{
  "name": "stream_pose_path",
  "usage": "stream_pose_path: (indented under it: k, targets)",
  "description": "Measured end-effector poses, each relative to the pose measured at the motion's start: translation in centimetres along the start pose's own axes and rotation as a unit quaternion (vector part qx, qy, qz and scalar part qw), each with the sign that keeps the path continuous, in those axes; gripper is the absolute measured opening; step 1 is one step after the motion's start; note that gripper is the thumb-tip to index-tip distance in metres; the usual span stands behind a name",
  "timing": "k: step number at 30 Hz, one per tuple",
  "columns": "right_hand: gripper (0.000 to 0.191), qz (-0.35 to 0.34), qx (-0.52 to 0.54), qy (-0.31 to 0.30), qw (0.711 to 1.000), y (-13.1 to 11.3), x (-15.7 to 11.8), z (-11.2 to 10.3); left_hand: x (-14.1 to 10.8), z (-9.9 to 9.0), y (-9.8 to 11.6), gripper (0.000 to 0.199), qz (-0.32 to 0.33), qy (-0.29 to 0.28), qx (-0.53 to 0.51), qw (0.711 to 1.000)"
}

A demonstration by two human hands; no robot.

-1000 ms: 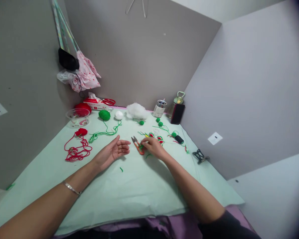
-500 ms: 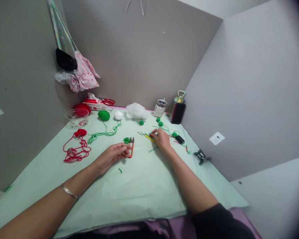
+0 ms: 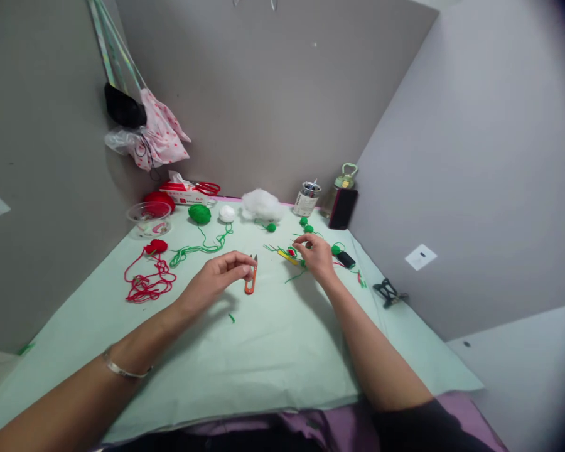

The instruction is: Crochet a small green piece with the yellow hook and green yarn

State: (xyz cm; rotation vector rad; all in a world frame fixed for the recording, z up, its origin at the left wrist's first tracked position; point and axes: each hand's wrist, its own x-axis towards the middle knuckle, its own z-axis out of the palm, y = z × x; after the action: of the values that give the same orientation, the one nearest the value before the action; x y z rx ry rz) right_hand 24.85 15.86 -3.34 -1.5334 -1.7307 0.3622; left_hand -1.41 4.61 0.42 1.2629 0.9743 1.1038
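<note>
My right hand (image 3: 316,254), fingers bent, has gone from the snips (image 3: 249,289) to beside the red-green piece (image 3: 292,252), so snipping seems paused; snips at curled left hand's (image 3: 216,276) fingertips, either pinch unclear.

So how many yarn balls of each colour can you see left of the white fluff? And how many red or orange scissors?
Red yarn balls: 2, one big red ball and one small red ball
Green yarn ball: 1
White yarn ball: 1
Scissors: 2, the orange snips partly behind the left hand, and the red scissors
Total: 6
</note>
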Motion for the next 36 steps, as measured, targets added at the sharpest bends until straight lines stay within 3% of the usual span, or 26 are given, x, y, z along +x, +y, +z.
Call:
stream_pose_path:
  k: [4,6,9,11,17,21,25,30,36]
  targets:
    - [0.006,0.037,-0.002,-0.012,0.999,1.3,0.2,1.5,-0.4,0.9,2.9,0.018,0.03,-0.09,0.034,0.995]
    - [0.009,0.041,0.019,-0.017,0.999,1.4,0.2,1.9,-0.2,1.4,3.6,0.018,0.049,-0.107,0.038,0.992]
    - [0.007,0.041,0.079,-0.016,0.996,0.5,0.1,1.4,0.6,2.0,3.0,0.019,0.058,-0.081,0.049,0.994]
    - [0.013,0.041,0.135,-0.025,0.99,-0.6,-0.3,0.5,1.4,2.3,1.6,0.019,0.064,-0.026,0.053,0.996]
    - [0.027,0.016,0.291,-0.117,0.949,-4.8,-3.6,-0.7,2.1,3.1,-2.0,0.034,0.07,0.073,0.049,0.994]
    - [0.025,0.008,0.342,-0.168,0.925,-6.7,-5.8,0.0,1.7,2.9,-2.4,0.037,0.064,0.051,0.041,0.996]
    - [0.025,0.018,0.373,-0.176,0.911,-7.2,-6.3,0.1,1.7,2.0,-2.8,0.032,0.054,0.01,0.01,0.998]
    - [0.018,0.02,0.386,-0.149,0.91,-6.9,-5.9,-0.4,2.0,0.9,-3.3,0.033,0.066,0.045,-0.025,0.996]
    - [0.023,0.011,0.388,-0.162,0.908,-7.1,-6.5,0.3,1.8,1.4,-3.3,0.032,0.079,0.066,-0.017,0.995]
